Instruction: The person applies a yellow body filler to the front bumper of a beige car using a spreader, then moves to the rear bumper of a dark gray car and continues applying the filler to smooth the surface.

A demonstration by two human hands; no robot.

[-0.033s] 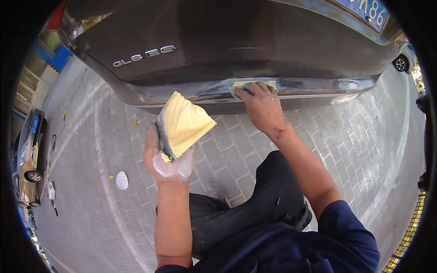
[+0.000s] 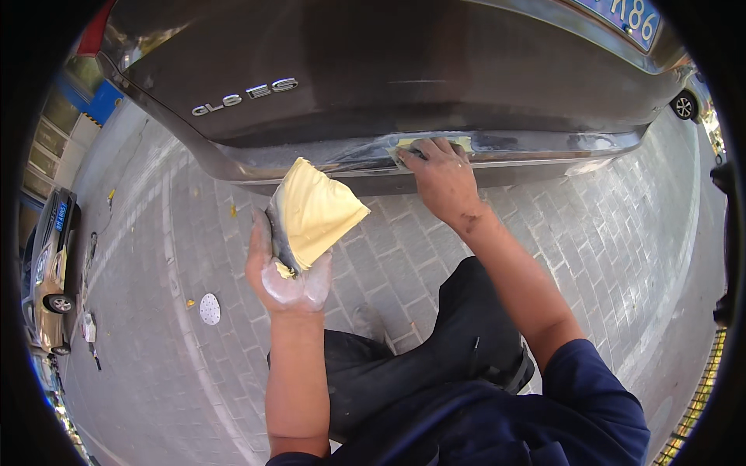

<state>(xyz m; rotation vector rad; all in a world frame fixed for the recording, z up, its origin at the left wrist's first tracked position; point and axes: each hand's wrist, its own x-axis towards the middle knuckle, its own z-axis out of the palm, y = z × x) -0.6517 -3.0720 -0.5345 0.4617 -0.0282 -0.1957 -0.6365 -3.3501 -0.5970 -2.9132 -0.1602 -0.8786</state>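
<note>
My left hand (image 2: 289, 289), palm up and dusted white, grips a dark flat putty board (image 2: 277, 229) at its edge. Smooth yellow body filler (image 2: 322, 213) covers the board's upper face. My right hand (image 2: 447, 180) is closed on a thin putty spreader (image 2: 402, 158), pressed flat against the ledge of the car's rear bumper (image 2: 326, 153). Yellow filler (image 2: 464, 144) shows just beyond my right fingers, which hide most of the spreader. Around it the bumper surface looks sanded, grey and dull.
The brown car's tailgate (image 2: 350, 85) rises ahead. Below lies grey brick paving (image 2: 435, 272), with a round white perforated disc (image 2: 210, 308) to the left. A parked car (image 2: 53, 272) and a long-handled tool (image 2: 89, 330) are farther left. My bent knee (image 2: 466, 295) sits between my arms.
My right hand has slid very slightly to the left along the bumper. The left hand and the filler board stay in place.
</note>
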